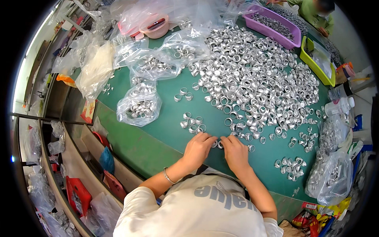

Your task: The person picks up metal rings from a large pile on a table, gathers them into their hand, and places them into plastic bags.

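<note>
My left hand [198,147] and my right hand [235,153] work close together near the front edge of the green table. The fingers of both are curled in, with their tips at a few silver metal rings [214,144] between them; the fingers partly hide these. Just beyond my left hand lies a small cluster of rings [192,123]. Past my right hand, loose rings [239,127] trail from a large heap of rings [256,79] that spreads across the far right half of the table.
Clear plastic bags of rings [139,104] sit at left. Small ring groups [291,168] lie at right, near a filled bag [333,173]. A purple basket [272,25] and a green tray [318,63] stand behind the heap. A co-worker [316,14] is at far right.
</note>
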A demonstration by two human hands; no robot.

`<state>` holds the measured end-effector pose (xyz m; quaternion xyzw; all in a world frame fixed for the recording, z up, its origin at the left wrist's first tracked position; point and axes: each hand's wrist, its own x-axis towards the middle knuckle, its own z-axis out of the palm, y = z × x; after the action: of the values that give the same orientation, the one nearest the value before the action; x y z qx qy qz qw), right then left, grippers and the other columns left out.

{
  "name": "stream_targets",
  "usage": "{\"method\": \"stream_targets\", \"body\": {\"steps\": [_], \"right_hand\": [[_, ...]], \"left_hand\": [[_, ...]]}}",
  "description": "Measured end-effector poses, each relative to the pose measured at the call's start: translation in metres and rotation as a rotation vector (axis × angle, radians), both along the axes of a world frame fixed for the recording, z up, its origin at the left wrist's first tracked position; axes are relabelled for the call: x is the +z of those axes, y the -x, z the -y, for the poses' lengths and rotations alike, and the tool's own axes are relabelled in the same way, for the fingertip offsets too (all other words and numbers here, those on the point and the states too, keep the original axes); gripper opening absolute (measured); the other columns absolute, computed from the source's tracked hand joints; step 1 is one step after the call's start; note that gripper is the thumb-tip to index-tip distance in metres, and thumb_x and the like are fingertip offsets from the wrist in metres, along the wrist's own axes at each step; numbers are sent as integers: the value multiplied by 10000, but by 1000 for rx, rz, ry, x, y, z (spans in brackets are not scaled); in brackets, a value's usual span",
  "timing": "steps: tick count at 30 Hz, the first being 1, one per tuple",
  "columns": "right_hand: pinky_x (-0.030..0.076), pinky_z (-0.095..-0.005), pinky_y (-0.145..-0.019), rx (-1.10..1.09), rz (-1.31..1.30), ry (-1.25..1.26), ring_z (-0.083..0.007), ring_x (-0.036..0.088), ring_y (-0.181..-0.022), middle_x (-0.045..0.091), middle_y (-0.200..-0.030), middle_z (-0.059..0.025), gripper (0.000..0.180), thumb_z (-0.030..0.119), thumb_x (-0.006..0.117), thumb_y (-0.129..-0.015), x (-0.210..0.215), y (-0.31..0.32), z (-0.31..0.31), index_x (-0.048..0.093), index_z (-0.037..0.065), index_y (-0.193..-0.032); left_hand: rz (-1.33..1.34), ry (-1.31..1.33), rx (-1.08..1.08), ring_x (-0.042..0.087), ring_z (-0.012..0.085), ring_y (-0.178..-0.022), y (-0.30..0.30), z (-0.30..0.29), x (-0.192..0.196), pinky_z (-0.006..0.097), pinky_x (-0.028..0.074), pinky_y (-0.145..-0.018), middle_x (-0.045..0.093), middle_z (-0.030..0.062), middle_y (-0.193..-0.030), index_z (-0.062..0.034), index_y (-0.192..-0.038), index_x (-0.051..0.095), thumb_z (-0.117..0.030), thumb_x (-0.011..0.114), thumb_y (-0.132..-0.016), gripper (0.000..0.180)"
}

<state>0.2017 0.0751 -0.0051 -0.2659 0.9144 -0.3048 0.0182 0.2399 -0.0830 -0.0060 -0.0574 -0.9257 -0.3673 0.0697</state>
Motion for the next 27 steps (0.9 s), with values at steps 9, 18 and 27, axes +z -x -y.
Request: {"method": "stream_targets", "body": {"steps": [9, 18, 27], "right_hand": [[485, -406, -734, -62, 104, 177, -358, 564, -892, 528, -1030, -170, 280, 6, 517, -844, -2, -5, 25, 526, -3, -1124], [202, -447, -1100, 178, 297, 425, -423, 213, -1340, 200, -1434, -282, 630, 72, 458, -884, -15, -10, 44, 128, -84, -1397], [275, -418, -1059, -48, 441, 887, -336, 297, -1313, 252, -1424, -243, 655, 229, 485, -940, -29, -5, 81, 122, -60, -1403]], "left_hand": [[-163, -8, 214, 341, 401, -1257, 9, 39, 9, 530, 248, -1044, 424, 171, -1306, -37, -1240, 490, -177, 718, -740, 567], [66, -85, -256, 331, 401, -1267, 22, 67, -1, 461, 316, -1044, 376, 175, -1355, -33, -1343, 360, -280, 820, -556, 943], [-133, 54, -201, 444, 350, -1156, 30, 53, -16, 495, 343, -992, 487, 157, -1213, -55, -1271, 466, -220, 714, -657, 682]]}}
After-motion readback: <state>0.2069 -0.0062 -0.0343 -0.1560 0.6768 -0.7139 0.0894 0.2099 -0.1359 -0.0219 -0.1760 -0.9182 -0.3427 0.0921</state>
